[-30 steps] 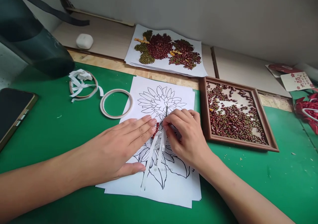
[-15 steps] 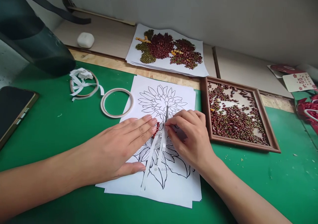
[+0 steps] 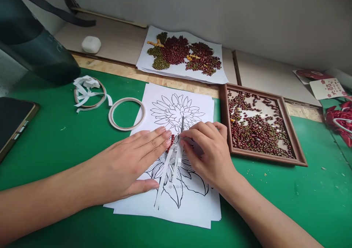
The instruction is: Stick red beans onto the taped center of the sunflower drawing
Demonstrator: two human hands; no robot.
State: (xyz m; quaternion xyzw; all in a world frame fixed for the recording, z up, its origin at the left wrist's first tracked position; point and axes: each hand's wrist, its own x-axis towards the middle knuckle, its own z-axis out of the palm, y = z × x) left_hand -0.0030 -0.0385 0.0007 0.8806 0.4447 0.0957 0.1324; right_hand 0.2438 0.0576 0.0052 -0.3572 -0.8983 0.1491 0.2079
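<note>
My left hand point(image 3: 137, 160) lies flat, fingers stretched out, on the printed flower drawing point(image 3: 176, 108). Just beyond its fingertips, a small patch of red beans point(image 3: 171, 143) sits on the paper, partly covered by the fingers. My right hand point(image 3: 207, 151) has thumb and forefinger pinched at the upper end of a thin white tape strip point(image 3: 176, 169). Another white strip point(image 3: 165, 167) runs slantwise down the sheet beside it, between the two hands. To the left, a roll of double-sided tape point(image 3: 110, 116) partly overlaps the paper's edge.
A brown wooden frame tray point(image 3: 224, 119) of mixed beans stands right of the paper. Behind lies a bean picture point(image 3: 143, 63). At left are a ring with tangled white strips point(image 3: 85, 90), a phone point(image 3: 13, 123), a dark bottle point(image 3: 52, 57) and a white case point(image 3: 91, 44).
The whole view has shifted slightly, so things appear a little further left. Both hands keep nearly the same pose over the drawing.
</note>
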